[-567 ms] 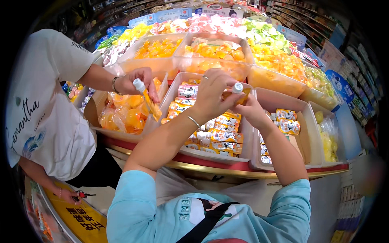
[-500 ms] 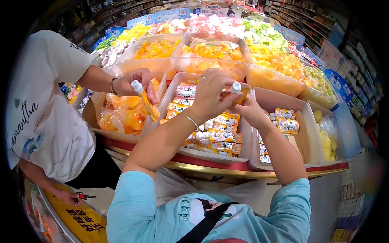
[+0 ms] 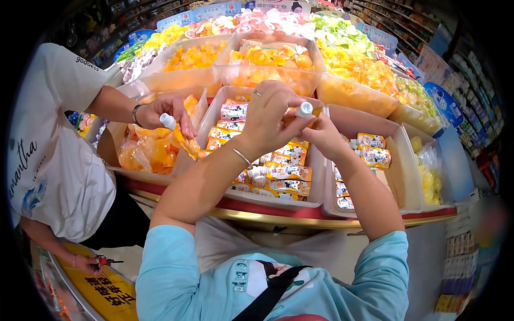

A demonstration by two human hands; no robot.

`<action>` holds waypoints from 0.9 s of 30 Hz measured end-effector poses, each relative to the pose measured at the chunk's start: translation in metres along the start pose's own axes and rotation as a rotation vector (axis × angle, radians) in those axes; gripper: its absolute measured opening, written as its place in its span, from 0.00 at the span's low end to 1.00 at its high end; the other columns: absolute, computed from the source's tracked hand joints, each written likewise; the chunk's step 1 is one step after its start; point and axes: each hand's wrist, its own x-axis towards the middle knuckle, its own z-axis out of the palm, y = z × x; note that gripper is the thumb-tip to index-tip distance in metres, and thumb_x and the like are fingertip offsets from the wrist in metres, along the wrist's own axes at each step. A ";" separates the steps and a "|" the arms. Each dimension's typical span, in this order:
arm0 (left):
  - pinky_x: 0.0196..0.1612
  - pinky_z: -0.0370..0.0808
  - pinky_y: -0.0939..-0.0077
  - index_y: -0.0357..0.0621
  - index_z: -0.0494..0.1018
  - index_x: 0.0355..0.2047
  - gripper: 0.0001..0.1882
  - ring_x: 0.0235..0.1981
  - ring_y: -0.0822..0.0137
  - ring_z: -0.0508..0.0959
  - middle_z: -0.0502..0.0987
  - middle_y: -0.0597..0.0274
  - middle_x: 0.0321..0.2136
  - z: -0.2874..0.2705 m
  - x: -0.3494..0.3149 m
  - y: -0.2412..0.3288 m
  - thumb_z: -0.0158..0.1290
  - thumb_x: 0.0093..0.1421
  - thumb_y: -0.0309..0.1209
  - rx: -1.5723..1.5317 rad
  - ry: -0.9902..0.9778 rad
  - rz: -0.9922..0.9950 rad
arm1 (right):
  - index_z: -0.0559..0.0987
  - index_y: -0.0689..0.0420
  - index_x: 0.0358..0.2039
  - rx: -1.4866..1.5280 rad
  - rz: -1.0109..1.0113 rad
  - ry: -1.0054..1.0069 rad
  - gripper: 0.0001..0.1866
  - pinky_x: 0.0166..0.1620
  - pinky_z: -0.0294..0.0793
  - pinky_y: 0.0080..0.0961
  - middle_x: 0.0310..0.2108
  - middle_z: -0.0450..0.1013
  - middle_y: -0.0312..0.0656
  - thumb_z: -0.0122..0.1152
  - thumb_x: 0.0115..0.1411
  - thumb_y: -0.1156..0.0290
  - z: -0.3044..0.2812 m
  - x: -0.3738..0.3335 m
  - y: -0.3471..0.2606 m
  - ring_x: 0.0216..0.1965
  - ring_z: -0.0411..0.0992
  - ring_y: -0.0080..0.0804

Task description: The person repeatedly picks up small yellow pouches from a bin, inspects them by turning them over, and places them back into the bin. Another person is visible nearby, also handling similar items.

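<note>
Over the middle bin, a spouted pouch [image 3: 304, 110] with a white cap is held upright between my two hands. My left hand [image 3: 270, 120], wearing a ring and a bangle, closes its fingers about the pouch just below the cap. The fingers of my right hand [image 3: 325, 134] pinch the pouch from the other side. Most of the pouch's body is hidden by my hands. Beneath them, rows of orange and white spouted pouches [image 3: 289, 171] lie in the clear plastic bin [image 3: 316, 187]. Several more pouches [image 3: 375, 156] lie in the bin to the right.
At left, another person's hand [image 3: 170, 115] holds a similar orange pouch [image 3: 186, 143]; their lower hand [image 3: 88, 264] has keys. Bins of orange jelly cups [image 3: 152, 152], yellow-green jellies [image 3: 428, 176] and other wrapped sweets surround the pouches. A gold-edged counter rim [image 3: 278, 216] curves in front of me.
The whole view has shifted slightly, the bins now sitting a little further left and higher. My hands keep their hold on the pouch. The other person still holds theirs.
</note>
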 end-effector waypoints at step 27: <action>0.38 0.66 0.81 0.40 0.66 0.36 0.18 0.33 0.75 0.69 0.69 0.63 0.32 0.015 -0.018 -0.044 0.48 0.54 0.43 -0.833 0.094 -1.095 | 0.69 0.56 0.41 -0.165 0.016 0.373 0.15 0.33 0.67 0.22 0.30 0.70 0.34 0.50 0.54 0.65 -0.007 0.012 0.017 0.30 0.67 0.22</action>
